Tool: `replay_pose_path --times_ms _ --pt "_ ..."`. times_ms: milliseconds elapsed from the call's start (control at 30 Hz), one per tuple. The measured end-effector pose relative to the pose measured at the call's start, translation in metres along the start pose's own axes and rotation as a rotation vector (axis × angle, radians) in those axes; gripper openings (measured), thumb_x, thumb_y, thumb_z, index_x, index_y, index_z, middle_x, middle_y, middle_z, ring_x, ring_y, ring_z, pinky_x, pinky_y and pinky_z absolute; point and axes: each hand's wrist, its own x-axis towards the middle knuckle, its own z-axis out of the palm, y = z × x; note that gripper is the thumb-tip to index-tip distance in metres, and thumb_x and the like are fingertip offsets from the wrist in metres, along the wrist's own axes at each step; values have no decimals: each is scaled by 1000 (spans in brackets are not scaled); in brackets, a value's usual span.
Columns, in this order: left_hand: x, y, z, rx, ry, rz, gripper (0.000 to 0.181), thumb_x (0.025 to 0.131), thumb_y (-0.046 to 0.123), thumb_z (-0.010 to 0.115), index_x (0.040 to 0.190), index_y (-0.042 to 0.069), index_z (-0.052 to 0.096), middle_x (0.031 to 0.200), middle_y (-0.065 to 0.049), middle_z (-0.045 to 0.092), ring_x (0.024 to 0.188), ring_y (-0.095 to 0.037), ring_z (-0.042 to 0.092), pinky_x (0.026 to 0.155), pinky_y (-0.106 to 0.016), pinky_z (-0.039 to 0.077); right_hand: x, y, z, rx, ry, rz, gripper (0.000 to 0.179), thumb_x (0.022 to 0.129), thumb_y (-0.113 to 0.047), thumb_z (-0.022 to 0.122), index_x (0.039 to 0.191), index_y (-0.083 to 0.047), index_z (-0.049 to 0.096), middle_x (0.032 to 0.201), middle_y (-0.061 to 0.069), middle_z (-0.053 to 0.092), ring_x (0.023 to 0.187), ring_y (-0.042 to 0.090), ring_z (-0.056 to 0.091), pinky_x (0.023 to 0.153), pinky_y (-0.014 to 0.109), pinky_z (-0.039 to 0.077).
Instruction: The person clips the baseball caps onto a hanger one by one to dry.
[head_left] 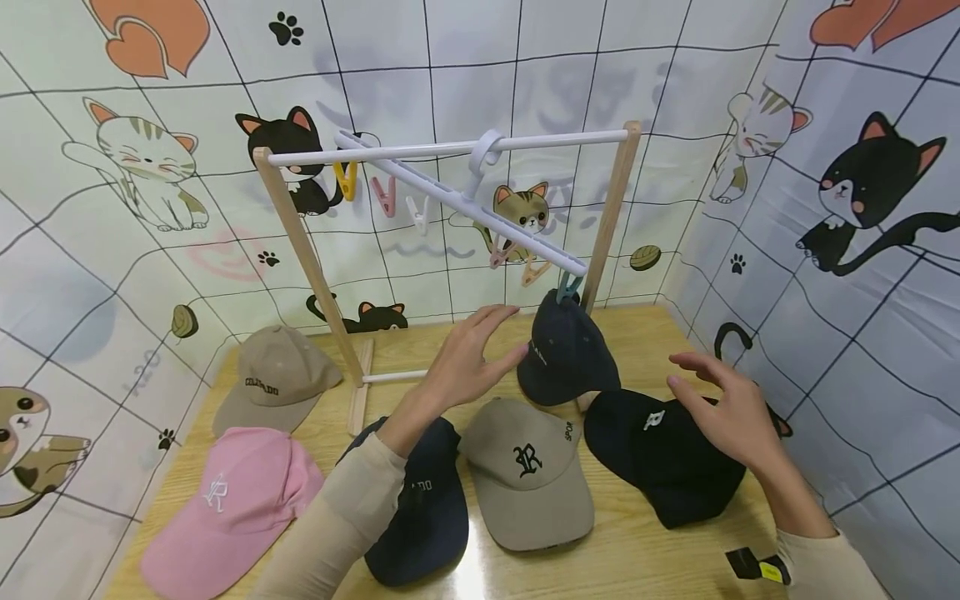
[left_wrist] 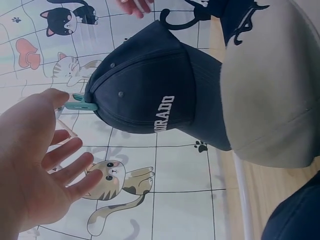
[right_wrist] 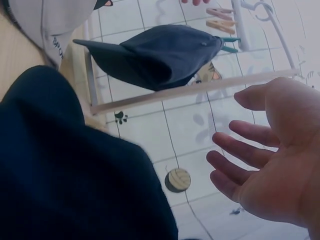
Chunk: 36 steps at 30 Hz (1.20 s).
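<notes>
A navy baseball cap (head_left: 570, 350) hangs by its crown from a teal clothespin (head_left: 568, 287) at the right, lower end of a white clip hanger (head_left: 457, 200). Just left of this cap is my left hand (head_left: 467, 358), its fingers spread and holding nothing. To the cap's right my right hand (head_left: 726, 408) hovers above a black cap (head_left: 667, 450), also with no object in it. In the left wrist view, white lettering shows on the hanging navy cap (left_wrist: 145, 85). The right wrist view shows its brim side, with the right hand (right_wrist: 270, 160) apart from it.
The hanger's hook loops over the bar of a wood-and-white rack (head_left: 382, 153). Several clothespins dangle along it, one yellow (head_left: 345, 180). On the table lie a beige cap (head_left: 277, 379), a pink cap (head_left: 232, 508), another navy cap (head_left: 427, 517) and a khaki cap (head_left: 528, 475).
</notes>
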Motion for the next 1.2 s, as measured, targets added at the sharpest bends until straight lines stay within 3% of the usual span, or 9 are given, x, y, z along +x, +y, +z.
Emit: replay_pose_path --times_ms 100,267,433,500,567,667,800,933,1200 --pt "5 0 -1 -1 33 10 62 109 31 76 164 7 57 165 -17 61 153 -34 62 126 -53 54 -9 8 -2 -2 21 21 41 111 -25 74 148 -7 70 152 27 68 137 52 62 109 35 48" --pt "17 1 -4 5 73 37 64 108 27 77 164 4 56 165 -18 61 153 -34 62 126 -53 53 -21 21 -7 -21 45 78 45 112 -32 73 150 -8 69 155 28 67 143 50 61 104 0 30" --pt "29 5 -7 4 93 47 65 109 28 77 165 4 54 167 -18 59 154 -34 61 127 -52 53 -28 32 -11 -56 76 118 45 111 -33 74 147 -7 70 151 31 69 126 -18 55 93 2 32" --pt "33 7 -7 0 101 36 66 109 28 76 167 5 52 169 -17 58 156 -33 59 128 -52 51 -30 36 -12 -73 77 127 44 111 -32 74 145 -4 71 147 33 70 121 -14 59 88 8 35" --pt "37 8 -6 1 110 26 67 110 29 75 168 5 51 170 -17 58 158 -34 57 129 -52 50 -31 38 -14 -95 63 144 45 111 -32 73 145 -2 70 146 34 70 124 5 69 87 18 38" --pt "42 10 -4 7 125 10 70 110 30 75 169 3 48 171 -19 56 159 -36 56 129 -53 50 -33 40 -15 -128 28 181 48 112 -34 70 146 0 68 146 37 68 126 54 65 90 37 43" --pt "48 12 -2 22 129 0 73 110 30 74 170 1 45 172 -21 55 158 -37 58 128 -54 52 -35 47 -17 -154 -12 221 53 113 -37 68 147 3 66 145 39 67 125 57 64 91 54 47" --pt "55 13 -1 25 128 -8 74 110 30 73 171 0 44 173 -21 54 157 -38 58 127 -54 53 -35 54 -21 -180 -63 253 59 113 -40 67 148 7 63 141 41 68 121 59 68 88 54 52" --pt "66 15 1 9 143 -7 70 111 30 72 170 1 46 171 -20 57 153 -36 63 121 -53 57 -32 66 -32 -266 -292 397 85 115 -58 53 148 20 55 138 49 64 122 66 65 95 70 55"
